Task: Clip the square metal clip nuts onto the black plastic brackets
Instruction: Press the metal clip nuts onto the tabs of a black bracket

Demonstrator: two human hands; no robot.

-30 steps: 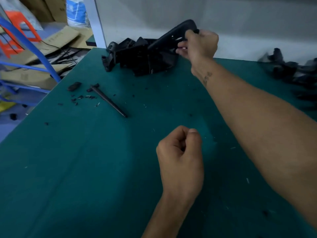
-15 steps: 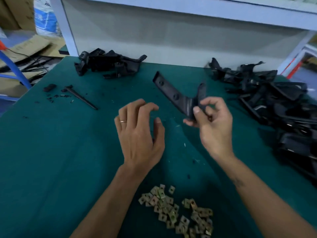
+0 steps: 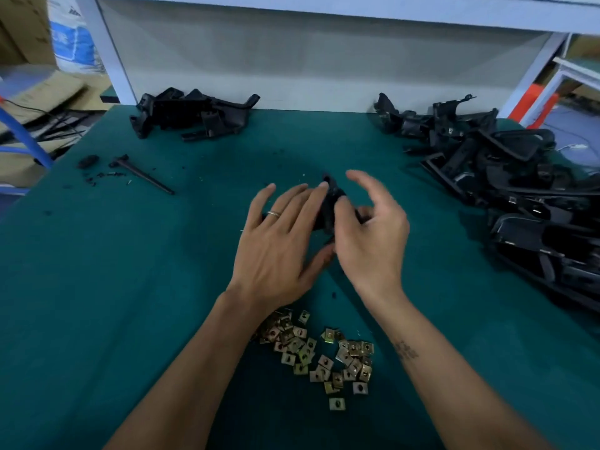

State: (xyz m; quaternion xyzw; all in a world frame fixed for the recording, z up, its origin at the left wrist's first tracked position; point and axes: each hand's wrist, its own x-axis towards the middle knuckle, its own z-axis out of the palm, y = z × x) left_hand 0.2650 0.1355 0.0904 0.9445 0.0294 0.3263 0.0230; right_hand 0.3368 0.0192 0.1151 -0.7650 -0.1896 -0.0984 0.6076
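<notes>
Green table mat [image 3: 130,287], both hands over its centre with one black plastic bracket [image 3: 329,203] between them. Left hand [image 3: 279,245]: fingers long and nearly straight, spread a little, ring on one finger; fingertips [image 3: 321,187] rest against the near-left side of the bracket, thumb reaching under toward the right hand. No curl around the part that I can see. Right hand [image 3: 370,232]: motion-blurred; index and neighbouring fingers lifted and loosely arched above the bracket, thumb side pressed to the bracket's right face. Whether it pinches the bracket or merely touches it cannot be told from the blur. Bracket mostly hidden by the two hands; only a dark upright stub shows between them, raised off the mat or just on it, unclear which. Square metal clip nuts [image 3: 321,355], brassy, lie in a loose scatter on the mat near the viewer, between the two forearms, well apart from the bracket; none seen in either hand. Small pile of black brackets [image 3: 191,115] at far left against the back panel. Larger heap of black brackets [image 3: 519,177] along the right side. A thin black rod [image 3: 146,175] and dark crumbs lie at the left edge.
</notes>
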